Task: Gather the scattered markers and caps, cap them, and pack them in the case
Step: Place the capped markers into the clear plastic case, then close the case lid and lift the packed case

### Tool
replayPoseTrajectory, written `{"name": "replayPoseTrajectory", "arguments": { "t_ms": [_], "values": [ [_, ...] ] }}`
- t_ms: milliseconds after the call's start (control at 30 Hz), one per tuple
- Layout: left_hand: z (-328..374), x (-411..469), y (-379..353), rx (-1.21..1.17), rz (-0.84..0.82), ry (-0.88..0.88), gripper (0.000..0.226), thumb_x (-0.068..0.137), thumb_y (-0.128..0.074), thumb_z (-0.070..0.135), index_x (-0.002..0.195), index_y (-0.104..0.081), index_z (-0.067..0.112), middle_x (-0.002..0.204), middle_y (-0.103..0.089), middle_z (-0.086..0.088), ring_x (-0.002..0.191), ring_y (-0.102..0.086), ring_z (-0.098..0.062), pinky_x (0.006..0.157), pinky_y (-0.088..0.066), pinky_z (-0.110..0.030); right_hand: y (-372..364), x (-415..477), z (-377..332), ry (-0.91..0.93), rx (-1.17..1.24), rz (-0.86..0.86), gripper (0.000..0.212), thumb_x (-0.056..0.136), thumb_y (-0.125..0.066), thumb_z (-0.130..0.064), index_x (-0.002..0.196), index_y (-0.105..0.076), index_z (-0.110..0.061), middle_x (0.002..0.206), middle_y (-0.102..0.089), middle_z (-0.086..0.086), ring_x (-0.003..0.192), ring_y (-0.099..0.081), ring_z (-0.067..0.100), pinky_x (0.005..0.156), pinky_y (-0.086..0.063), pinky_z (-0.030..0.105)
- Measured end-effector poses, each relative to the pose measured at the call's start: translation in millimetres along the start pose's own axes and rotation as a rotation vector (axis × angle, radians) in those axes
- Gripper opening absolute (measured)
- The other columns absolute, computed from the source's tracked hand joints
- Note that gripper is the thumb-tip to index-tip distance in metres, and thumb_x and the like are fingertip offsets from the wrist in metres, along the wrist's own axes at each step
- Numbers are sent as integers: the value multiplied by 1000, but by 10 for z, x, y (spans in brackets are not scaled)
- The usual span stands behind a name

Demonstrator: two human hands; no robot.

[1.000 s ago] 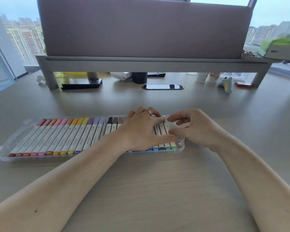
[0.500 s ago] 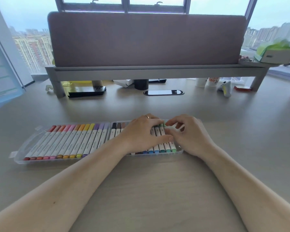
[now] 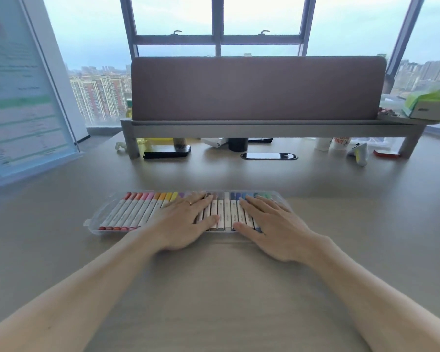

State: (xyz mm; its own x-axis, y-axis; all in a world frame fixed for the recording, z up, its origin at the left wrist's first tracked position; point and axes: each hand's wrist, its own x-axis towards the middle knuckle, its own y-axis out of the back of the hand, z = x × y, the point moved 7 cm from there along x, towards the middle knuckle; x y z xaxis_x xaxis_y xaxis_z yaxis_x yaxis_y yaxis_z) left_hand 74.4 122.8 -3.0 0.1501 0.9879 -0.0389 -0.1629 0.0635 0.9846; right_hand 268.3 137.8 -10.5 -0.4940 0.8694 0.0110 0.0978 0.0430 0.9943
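The clear case (image 3: pixel 92 226) lies crosswise on the desk (image 3: pixel 214 301), capped markers (image 3: pixel 135 212) rowed inside it. The left hand (image 3: pixel 186 222) and right hand (image 3: pixel 269 224) lie flat on the row, the 2 apart, fingers straight, gripping nothing. Desk surface spreads wide around the case. A grey shelf (image 3: pixel 239 128) and a window (image 3: pixel 217 39) stand behind.

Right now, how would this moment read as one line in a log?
left hand: flat on markers | right hand: flat on markers | markers: capped, side by side in case | case: on desk

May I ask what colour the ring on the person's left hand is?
Gold; the thin ring shows best in the head view.
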Motion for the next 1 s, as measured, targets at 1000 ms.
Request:
{"name": "replayPoseTrajectory", "arguments": {
  "t_ms": [1000],
  "values": [
    [-1529, -386, 495, -382, 173, 627, 74, 97, -66, 33, 159, -29, 17, 159, -41, -14, 137, -47, -32, 112, -43, -40, -19, -94, -43, -59, 6, -65, 94, 87, -15, -89, 163, 4, -38, 172, 9, -10, 158, 15, 15, 129, 0, 47]
  ]
}}
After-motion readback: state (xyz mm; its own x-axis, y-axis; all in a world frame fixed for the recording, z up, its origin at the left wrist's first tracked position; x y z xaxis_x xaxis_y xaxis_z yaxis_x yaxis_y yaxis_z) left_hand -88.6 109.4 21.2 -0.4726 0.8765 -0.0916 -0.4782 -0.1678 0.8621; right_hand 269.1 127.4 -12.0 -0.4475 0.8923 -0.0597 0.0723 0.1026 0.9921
